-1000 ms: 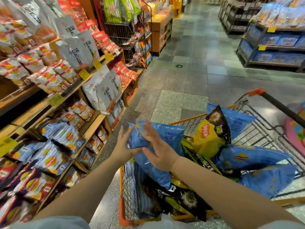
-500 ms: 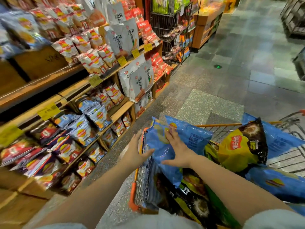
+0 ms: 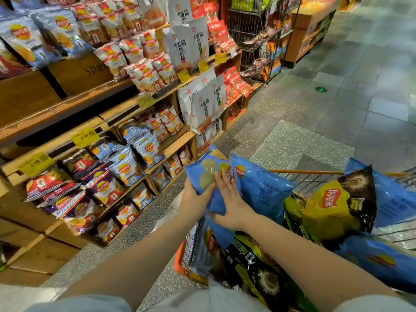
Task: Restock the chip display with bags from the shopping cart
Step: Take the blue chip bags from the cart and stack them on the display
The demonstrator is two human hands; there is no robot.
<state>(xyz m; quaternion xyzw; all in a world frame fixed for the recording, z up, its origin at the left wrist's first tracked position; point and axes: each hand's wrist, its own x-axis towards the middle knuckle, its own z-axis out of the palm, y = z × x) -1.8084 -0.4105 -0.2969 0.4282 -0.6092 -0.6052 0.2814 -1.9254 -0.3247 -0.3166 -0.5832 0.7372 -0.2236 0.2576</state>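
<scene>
Two hands hold one glossy blue plastic chip bag (image 3: 208, 176) above the orange wire shopping cart (image 3: 180, 264) at six o'clock: left hand (image 3: 193, 199) grips underneath, right hand (image 3: 229, 197) lies flat on top. Slick film could slip; squeezing may crush chips before the wooden display shelves (image 3: 173, 149) at nine o'clock.

The held bag (image 3: 208, 176) is blue with pale green chip pictures and a red-and-yellow logo. In the orange-railed cart (image 3: 180, 264), another bag (image 3: 333, 210) is yellow and black. Left shelves (image 3: 67, 104) are tan wood with yellow price tags (image 3: 84, 137). Far white pouches (image 3: 202, 106) bear black characters.
</scene>
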